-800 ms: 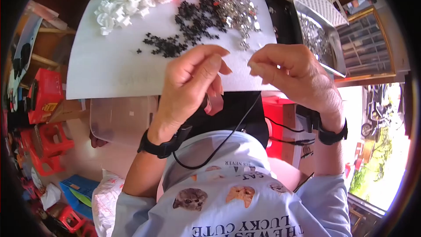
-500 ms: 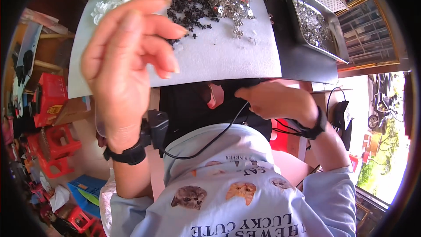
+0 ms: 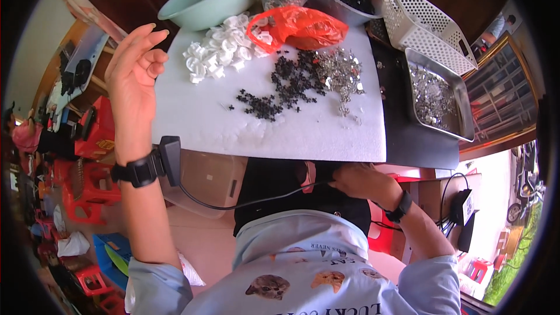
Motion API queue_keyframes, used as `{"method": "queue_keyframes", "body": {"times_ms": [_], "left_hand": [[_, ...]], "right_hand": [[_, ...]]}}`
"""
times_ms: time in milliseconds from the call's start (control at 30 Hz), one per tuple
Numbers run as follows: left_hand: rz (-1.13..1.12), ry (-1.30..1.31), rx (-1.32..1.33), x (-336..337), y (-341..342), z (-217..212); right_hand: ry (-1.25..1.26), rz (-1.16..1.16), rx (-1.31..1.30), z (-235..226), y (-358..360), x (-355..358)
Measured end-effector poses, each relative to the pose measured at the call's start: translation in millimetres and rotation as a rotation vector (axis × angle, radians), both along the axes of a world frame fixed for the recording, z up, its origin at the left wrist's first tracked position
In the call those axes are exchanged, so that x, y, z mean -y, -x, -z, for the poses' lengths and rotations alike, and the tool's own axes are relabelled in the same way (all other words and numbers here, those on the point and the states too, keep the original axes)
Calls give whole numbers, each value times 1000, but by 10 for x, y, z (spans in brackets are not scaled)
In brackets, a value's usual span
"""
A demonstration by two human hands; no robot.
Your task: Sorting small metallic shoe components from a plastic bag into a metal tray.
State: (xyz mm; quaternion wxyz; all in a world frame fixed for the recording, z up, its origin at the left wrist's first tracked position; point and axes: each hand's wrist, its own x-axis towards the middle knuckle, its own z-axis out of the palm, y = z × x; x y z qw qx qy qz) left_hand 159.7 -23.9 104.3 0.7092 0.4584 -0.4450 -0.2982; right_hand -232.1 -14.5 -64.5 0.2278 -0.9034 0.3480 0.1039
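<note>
Head view: your left hand (image 3: pixel 133 73) hangs off the left edge of the white board (image 3: pixel 326 137), fingers loosely curled and half open, nothing visible in them; your right hand (image 3: pixel 363 182) is low at the near edge, its fingers hidden, so I cannot tell its grip. On the board, white pieces (image 3: pixel 219 52) lie far left, black pieces (image 3: pixel 294 79) mid-board, silvery pieces (image 3: pixel 341 71) just right of those

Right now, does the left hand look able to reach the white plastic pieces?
Probably yes: the left hand looks empty and is left of the white pieces, with nothing visible between them; the green basin stands behind, leaving the near side free.
</note>
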Motion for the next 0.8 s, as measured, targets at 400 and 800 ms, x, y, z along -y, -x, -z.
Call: {"method": "queue_keyframes", "body": {"times_ms": [400, 800], "left_hand": [[-110, -476, -85, 714, -984, 337], [-26, -692, -144, 1383, -1058, 442]], "right_hand": [[-432, -115, 49, -898, -62, 25], [-485, -141, 12, -793, -258, 118]]}}
